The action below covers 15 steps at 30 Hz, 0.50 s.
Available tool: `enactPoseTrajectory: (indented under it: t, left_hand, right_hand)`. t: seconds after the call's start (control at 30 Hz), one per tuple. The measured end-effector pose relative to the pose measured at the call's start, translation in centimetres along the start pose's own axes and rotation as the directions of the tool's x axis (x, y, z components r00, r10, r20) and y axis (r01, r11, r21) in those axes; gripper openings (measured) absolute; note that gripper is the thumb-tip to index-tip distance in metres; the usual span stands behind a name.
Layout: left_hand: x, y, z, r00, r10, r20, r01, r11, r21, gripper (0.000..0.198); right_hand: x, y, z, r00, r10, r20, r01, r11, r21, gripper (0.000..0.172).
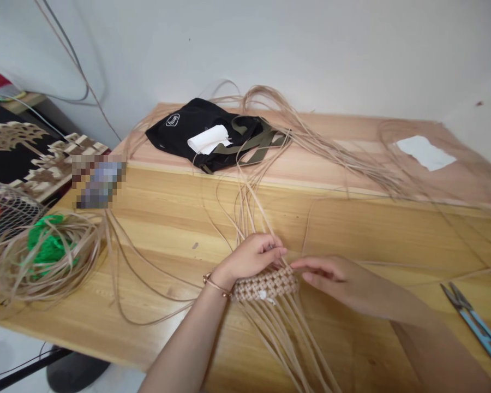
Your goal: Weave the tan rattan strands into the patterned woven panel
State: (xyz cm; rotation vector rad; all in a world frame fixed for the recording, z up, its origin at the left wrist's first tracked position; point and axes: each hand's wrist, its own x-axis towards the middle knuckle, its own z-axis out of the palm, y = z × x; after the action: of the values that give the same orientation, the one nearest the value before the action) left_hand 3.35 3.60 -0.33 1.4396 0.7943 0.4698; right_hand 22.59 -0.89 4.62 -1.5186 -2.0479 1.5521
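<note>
A small woven rattan piece [265, 284] lies on the wooden table [167, 229], with long loose strands [249, 202] running away from it and more trailing toward me. My left hand [249, 255] rests on its far edge, fingers curled and pinching strands at its top. My right hand [335, 278] lies just to the right, fingers pressed together with their tips touching the weave's right edge.
Scissors [474, 325] lie at the right edge. A coil of rattan with green cord [47, 245] sits at the left. A black bag [200, 134] with a white paper roll [208, 139] rests on the raised back board. White paper [425, 152] lies far right.
</note>
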Motion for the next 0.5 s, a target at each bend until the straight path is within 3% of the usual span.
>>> enactPoseTrajectory:
  t: [0.17,0.33,0.5]
  left_hand:
    - [0.0,0.1,0.0,1.000,0.026,-0.008,-0.025,0.999,0.043,0.020]
    - [0.0,0.0,-0.2,1.000,-0.004,-0.004,0.004,0.999,-0.037,0.022]
    - [0.1,-0.2,-0.3,0.999,-0.032,0.011,0.033,0.993,-0.115,0.024]
  right_hand:
    - [1.9,-0.7,0.3,0.990,0.115,-0.082,-0.111,0.993,0.048,0.021]
    - [2.7,0.3,0.3,0.981,0.180,-0.067,-0.166,0.970,0.175,0.026]
    - [2.4,1.4,0.8,0.989,0.134,-0.059,-0.115,0.960,0.256,0.029]
